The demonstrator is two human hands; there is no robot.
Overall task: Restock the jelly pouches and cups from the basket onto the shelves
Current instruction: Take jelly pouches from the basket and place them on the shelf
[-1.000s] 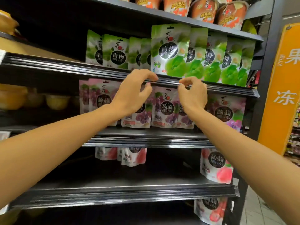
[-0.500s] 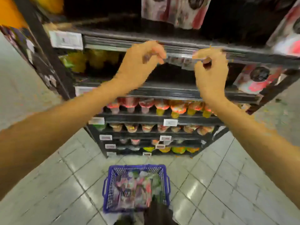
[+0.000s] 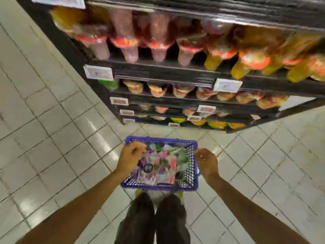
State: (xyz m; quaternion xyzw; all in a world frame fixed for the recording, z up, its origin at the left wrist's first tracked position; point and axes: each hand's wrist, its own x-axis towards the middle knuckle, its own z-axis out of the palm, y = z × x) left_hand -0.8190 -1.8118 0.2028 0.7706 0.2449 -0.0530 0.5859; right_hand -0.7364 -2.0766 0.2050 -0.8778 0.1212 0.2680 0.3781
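Your left hand [image 3: 131, 158] hovers over the left side of the blue basket [image 3: 158, 186] on the floor, your right hand [image 3: 206, 161] over its right rim, both loosely curled and empty. The jelly pouches [image 3: 158, 166] lie flat, face up, between your hands; blur hides their long axis.

Blue basket [image 3: 159, 186] sits on tiled floor [image 3: 52, 138] before stocked shelves [image 3: 167, 72]

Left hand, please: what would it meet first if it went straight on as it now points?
Probably the pouches in the basket: the left hand points down over them, though depth is unclear.
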